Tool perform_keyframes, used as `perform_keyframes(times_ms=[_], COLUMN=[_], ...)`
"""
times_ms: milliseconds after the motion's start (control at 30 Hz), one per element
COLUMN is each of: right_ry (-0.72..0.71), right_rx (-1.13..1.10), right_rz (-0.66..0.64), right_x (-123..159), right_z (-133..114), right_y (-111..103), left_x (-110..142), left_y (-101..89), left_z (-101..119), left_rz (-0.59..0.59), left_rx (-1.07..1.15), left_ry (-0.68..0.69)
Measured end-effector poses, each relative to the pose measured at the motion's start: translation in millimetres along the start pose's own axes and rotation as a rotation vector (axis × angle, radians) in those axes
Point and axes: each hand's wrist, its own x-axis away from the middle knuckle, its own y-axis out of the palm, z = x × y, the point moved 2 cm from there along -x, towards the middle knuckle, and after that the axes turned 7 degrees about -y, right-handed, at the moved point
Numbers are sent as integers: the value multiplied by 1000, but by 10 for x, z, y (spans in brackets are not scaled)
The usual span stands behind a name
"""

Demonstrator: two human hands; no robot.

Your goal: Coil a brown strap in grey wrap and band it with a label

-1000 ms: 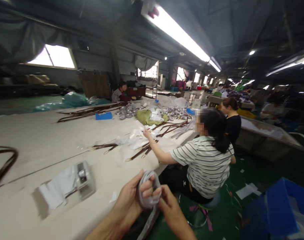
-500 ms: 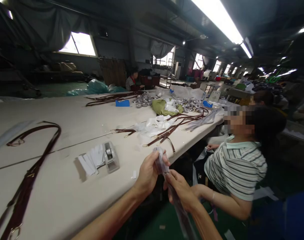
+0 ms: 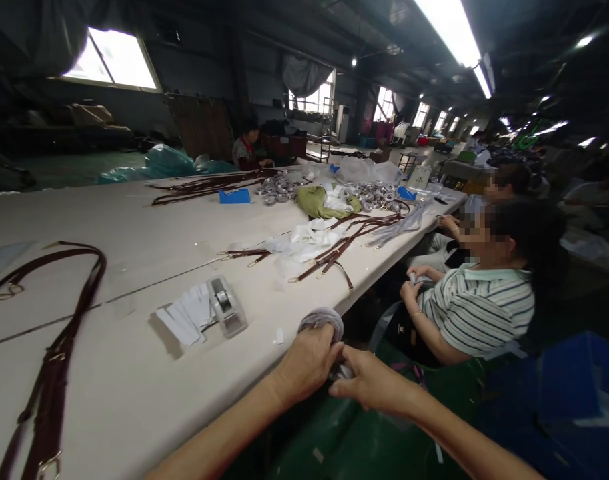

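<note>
Long pale worktable point(image 3: 134, 220) in dim factory hall. Left hand point(image 3: 308, 363) and right hand point(image 3: 371, 383) meet at table's near edge, fingers of both clamped on looped clear plastic sleeve point(image 3: 323, 321). Tape dispenser point(image 3: 226, 306) beyond, paper slips point(image 3: 184, 317) beside it. Brown straps point(image 3: 54, 347) left. Farther, seated person in striped shirt point(image 3: 477, 310).

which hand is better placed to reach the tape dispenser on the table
Left, probably. The left hand grips the rolled grey bundle right at the table edge, on the side nearer the tape dispenser. The right hand sits beyond it, off the table.
</note>
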Motion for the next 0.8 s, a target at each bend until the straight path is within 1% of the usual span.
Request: perform_keyframes(times_ms=[100, 200, 267, 333, 433, 500, 567, 667, 733, 800], right_ry=[-157, -209, -247, -263, -221, -207, -206, -148, -94, -89], right_rx=[403, 753, 884, 925, 906, 881, 806, 513, 280, 97], right_rz=[-46, -164, -223, -259, -289, -316, -365, -454, -477, -441], right_x=[59, 95, 111, 129, 157, 168, 164, 144, 139, 148], right_z=[-166, -281, -336, -378, -429, -461, -486, -483, -456, -422], right_y=[-58, -87, -105, -131, -198, -263, -340, -461, -526, -561], left_x=[75, 145, 183, 213, 252, 277, 299, 324, 343, 370], left_y=[-36, -56, -62, -81, -142, -190, -221, -218, -190, -153], left_z=[-63, -97, -96, -79, -42, -19, -6, -16, -35, -48], left_rz=[-88, -174, -235, -289, -355, -431, -566, -790, -881, -922], left_rx=[-116, -193, -221, -229, -222, -127, 93, 511, 732, 931], left_ry=[38, 64, 88, 115, 158, 165, 122, -48, -157, -225])
